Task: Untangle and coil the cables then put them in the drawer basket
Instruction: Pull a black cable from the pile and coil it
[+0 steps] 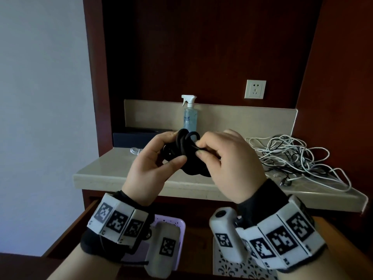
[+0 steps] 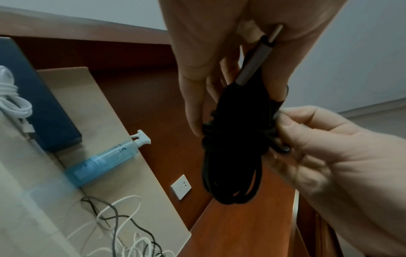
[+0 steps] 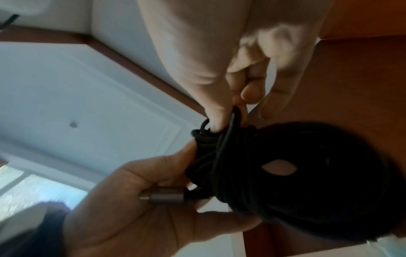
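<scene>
Both hands are holding a black coiled cable [image 1: 187,156] up above the surface [image 1: 121,170]: the left hand [image 1: 153,166] is gripping the bundle, its grip curled round it, while the right hand [image 1: 228,158] is pinching a strand between thumb and fingers; tangled cables [image 1: 298,156] are lying on the surface's right part.

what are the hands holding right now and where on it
Both hold one coiled black cable. The left hand grips the bundle's side, its metal plug lying in the palm; the right hand pinches a strand wrapped around its middle.
</scene>
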Tool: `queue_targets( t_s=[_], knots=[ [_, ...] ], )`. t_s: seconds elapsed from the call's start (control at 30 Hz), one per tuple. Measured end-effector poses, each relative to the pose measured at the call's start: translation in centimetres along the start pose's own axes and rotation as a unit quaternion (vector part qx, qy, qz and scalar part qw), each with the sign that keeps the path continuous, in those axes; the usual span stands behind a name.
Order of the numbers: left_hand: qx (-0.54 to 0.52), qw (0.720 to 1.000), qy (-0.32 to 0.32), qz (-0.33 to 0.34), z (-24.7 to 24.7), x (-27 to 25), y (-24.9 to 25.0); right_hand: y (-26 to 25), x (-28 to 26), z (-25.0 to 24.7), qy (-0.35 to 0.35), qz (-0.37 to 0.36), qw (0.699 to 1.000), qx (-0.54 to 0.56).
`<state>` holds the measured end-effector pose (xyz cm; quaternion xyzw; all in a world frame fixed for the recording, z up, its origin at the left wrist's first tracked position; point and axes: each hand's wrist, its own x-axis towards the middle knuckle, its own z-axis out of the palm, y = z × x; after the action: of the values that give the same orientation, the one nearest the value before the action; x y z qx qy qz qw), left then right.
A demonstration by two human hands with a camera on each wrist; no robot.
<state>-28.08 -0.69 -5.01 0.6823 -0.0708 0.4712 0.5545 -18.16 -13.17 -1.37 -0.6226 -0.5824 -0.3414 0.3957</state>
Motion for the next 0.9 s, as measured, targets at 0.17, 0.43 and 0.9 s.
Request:
queue_targets(
  t_s=[0.17,0.43,0.9],
  knots=[
    [-0.028,0.999,0.008,-0.017,-0.3,-0.3,-0.3,0.2,0.4,-0.1,-0.052,-0.061,0.994,-0.078],
    [-0.067,0.995,-0.049,-0.048,-1.4,0.0,0.2,1.2,0.6,-0.4,-0.109,-0.021,0.991,0.072],
    [-0.078,0.994,0.041,-0.067,0.5,0.7,1.2,-0.2,-0.3,2.2,-0.157,-0.196,0.959,-0.13]
  ],
)
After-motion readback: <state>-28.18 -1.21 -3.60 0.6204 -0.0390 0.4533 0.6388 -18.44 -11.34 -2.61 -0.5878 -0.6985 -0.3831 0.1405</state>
